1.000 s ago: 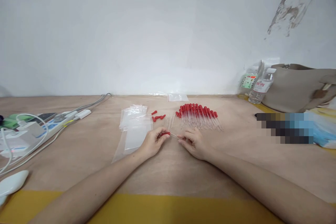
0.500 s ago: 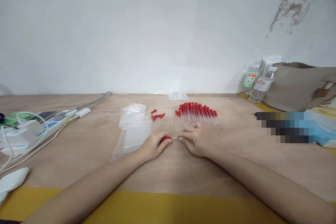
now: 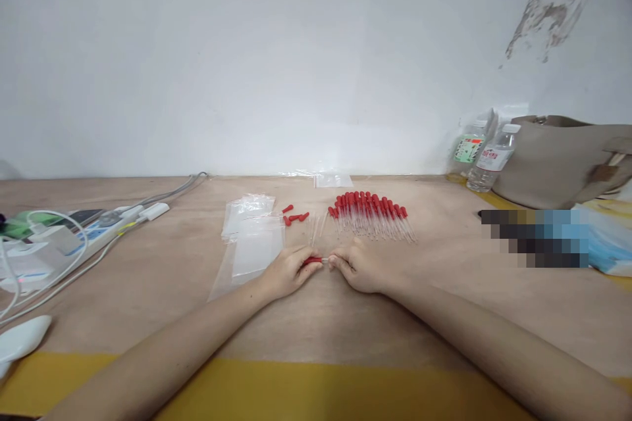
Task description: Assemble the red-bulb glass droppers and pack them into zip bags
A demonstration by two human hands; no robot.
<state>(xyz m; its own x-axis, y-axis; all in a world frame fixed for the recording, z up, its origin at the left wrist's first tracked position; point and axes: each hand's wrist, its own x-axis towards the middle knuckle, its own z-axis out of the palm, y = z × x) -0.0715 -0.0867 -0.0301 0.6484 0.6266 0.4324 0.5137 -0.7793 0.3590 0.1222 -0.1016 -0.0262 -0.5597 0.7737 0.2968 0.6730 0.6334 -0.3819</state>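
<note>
My left hand (image 3: 289,270) is closed on a red rubber dropper bulb (image 3: 313,260), whose open end points right. My right hand (image 3: 359,266) pinches a thin clear glass dropper tube (image 3: 324,260), and the tube's end meets the bulb between my two hands. How far it sits inside the bulb is hidden. Just beyond my hands, a few bare glass tubes (image 3: 318,225) lie beside several loose red bulbs (image 3: 294,217). Behind my right hand is a pile of droppers (image 3: 372,210) with red bulbs fitted, their bulbs toward the wall.
Clear plastic bags (image 3: 257,253) lie left of the tubes. A power strip (image 3: 93,243) with chargers and cables takes up the left side, with a white spoon-shaped object (image 3: 22,339) in front. Bottles (image 3: 494,158) and a grey-beige bag (image 3: 557,161) stand at the back right.
My right hand has moved slightly left along the glass tube, closer to my left hand. Its fingers are drawn in more tightly, and less tube shows between the hands.
</note>
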